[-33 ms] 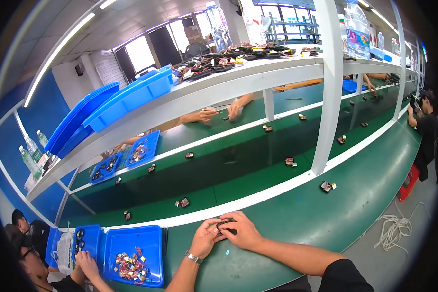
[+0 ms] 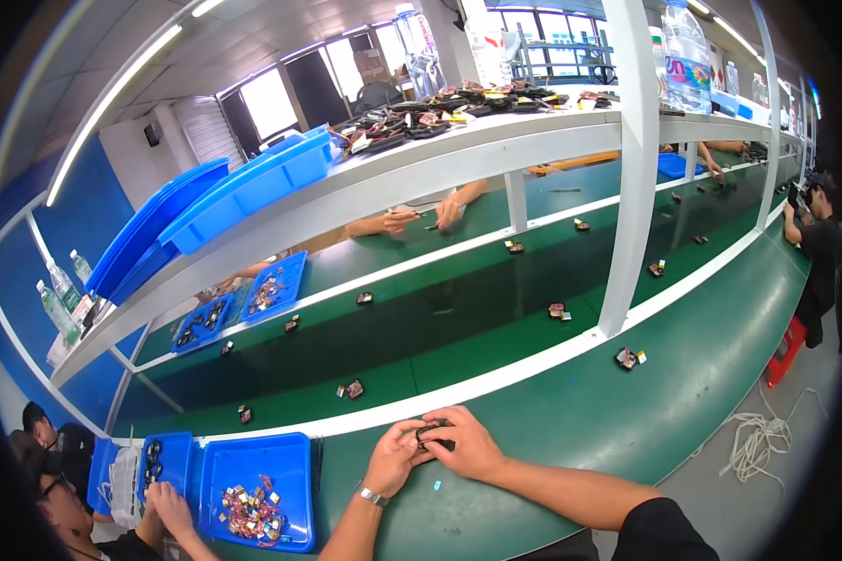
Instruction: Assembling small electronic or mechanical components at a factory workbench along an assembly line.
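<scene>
Just above the green bench, my left hand [image 2: 396, 458] and my right hand [image 2: 465, 446] meet around a small black plastic piece [image 2: 432, 433]. Fingertips of both hands close on it from either side, hiding most of its shape. On the bench below them lies a tiny light-blue scrap [image 2: 437, 485]. Left of my left hand stands a blue tray [image 2: 302, 458] with a heap of small parts [image 2: 253, 512] in red, white and yellow. Further right on the bench sits a small black part with red wires and a yellow-white tab [image 2: 630, 358].
Beyond a white rail [image 2: 524, 371] runs a dark green conveyor belt [image 2: 440, 323] carrying several small parts. A white post [image 2: 627, 187] and a shelf [image 2: 421, 150] with black parts stand over it. A co-worker's hand [image 2: 166, 510] is at the left; others work across the belt.
</scene>
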The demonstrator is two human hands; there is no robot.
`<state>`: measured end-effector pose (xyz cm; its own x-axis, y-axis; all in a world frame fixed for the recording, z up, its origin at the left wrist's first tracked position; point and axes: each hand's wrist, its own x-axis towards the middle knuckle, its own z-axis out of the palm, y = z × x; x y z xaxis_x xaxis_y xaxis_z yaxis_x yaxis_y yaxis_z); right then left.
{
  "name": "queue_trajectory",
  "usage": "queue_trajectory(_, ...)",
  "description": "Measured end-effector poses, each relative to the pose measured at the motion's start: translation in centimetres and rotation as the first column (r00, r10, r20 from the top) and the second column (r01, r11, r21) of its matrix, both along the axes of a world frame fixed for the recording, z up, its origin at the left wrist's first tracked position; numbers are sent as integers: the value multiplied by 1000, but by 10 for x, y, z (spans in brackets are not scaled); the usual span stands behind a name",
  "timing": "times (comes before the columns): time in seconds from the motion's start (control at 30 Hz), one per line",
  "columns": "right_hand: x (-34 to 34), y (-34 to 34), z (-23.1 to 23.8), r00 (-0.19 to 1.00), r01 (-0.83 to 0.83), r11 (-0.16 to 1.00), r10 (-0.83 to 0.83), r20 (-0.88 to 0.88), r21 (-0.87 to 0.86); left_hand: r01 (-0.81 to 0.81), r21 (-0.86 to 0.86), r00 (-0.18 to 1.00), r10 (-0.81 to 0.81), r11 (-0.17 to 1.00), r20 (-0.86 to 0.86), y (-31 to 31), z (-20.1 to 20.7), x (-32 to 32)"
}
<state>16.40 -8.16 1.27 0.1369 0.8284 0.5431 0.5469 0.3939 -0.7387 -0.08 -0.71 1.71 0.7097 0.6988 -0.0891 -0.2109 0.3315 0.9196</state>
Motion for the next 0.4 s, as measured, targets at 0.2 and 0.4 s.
queue_trajectory(0.2,0,0,0,999,-25,999,24,-44,-20,3,-31,1000,-2,1000,20,3,-3,-3)
queue_trajectory(0.4,-3,2,0,997,-44,998,41,-65,-40,-17,0,999,17,1000,41,0,-2,-3)
